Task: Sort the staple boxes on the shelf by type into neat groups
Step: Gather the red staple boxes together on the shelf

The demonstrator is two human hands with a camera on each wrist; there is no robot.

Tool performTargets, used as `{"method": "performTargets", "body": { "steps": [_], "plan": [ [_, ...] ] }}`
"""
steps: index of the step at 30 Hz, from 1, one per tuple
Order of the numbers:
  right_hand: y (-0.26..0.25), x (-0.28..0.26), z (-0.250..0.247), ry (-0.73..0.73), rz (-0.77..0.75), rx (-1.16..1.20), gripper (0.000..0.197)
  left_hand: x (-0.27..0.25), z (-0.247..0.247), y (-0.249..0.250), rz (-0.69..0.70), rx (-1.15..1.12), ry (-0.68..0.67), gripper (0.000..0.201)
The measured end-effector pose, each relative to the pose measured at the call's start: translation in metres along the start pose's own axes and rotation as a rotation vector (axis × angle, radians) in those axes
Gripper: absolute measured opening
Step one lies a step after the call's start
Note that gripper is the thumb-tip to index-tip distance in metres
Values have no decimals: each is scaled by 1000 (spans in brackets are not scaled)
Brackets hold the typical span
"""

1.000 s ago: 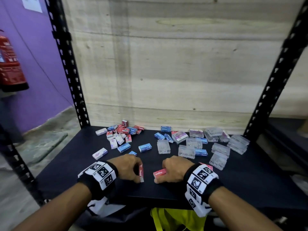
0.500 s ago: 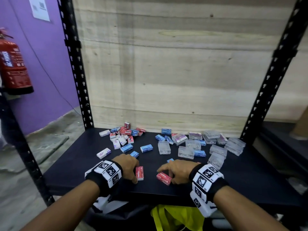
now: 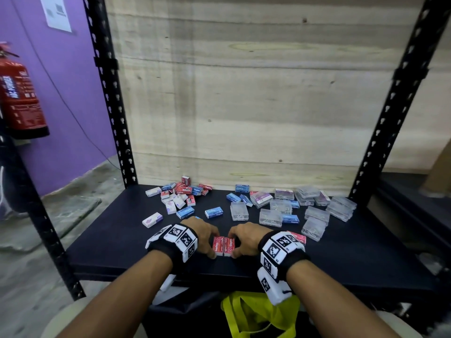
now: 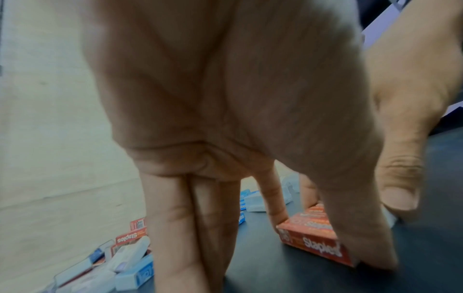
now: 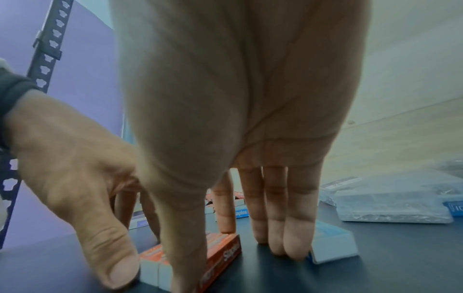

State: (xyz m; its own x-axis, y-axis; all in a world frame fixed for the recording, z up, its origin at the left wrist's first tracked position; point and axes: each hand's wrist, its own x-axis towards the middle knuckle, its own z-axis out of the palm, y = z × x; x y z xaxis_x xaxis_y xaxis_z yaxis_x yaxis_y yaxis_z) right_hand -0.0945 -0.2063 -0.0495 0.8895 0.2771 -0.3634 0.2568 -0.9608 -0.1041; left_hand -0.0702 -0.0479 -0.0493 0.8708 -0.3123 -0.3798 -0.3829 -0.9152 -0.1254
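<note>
Both red staple boxes (image 3: 223,247) now touching near the shelf's (image 3: 341,259) front edge | left hand (image 3: 203,236), right hand (image 3: 244,237) pinch one each | square ends flush.

Black shelf (image 3: 122,242) carries scattered staple boxes (image 3: 181,195) and clear cases (image 3: 317,211).

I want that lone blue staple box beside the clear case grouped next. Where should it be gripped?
Pinch the blue cardboard staple box across its two long side faces, coming from above. It lies flat on the black shelf, apart from the clear plastic case, so both sides look reachable.
</note>
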Motion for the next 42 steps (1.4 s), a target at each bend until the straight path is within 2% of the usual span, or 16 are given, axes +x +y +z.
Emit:
{"method": "performTargets", "body": {
  "steps": [13,16,19,21,24,27,30,32,37,42],
  "plan": [
    [6,12,-1,16,-17,-17,60,16,-1,-3,28,32,18,74],
    [10,14,0,19,-35,15,64,18,-2,-5,42,37,25,81],
    [23,11,-3,53,-59,163,63,18,-6,-18,50,-121,-45,91],
    [41,6,-9,93,-44,226,46,19,-13,-37,31,-273,-69,78],
    [77,-2,-20,108,72,148,21,25,-24,-72,-40,-301,57,54],
    [108,-8,-24,32,209,56,24,40,-31,-105,-106,-273,157,42],
    [126,-11,-24,-47,279,27,34,57,-36,-130,-157,-246,187,46],
    [133,-11,-24,-85,282,18,37,72,-39,-140,-138,-203,231,50],
    [144,-4,-20,-68,255,46,33,106,-40,-151,-92,-149,291,61],
    [150,2,-17,-63,209,92,34,129,-31,-156,-55,-135,289,56]
  ]
}}
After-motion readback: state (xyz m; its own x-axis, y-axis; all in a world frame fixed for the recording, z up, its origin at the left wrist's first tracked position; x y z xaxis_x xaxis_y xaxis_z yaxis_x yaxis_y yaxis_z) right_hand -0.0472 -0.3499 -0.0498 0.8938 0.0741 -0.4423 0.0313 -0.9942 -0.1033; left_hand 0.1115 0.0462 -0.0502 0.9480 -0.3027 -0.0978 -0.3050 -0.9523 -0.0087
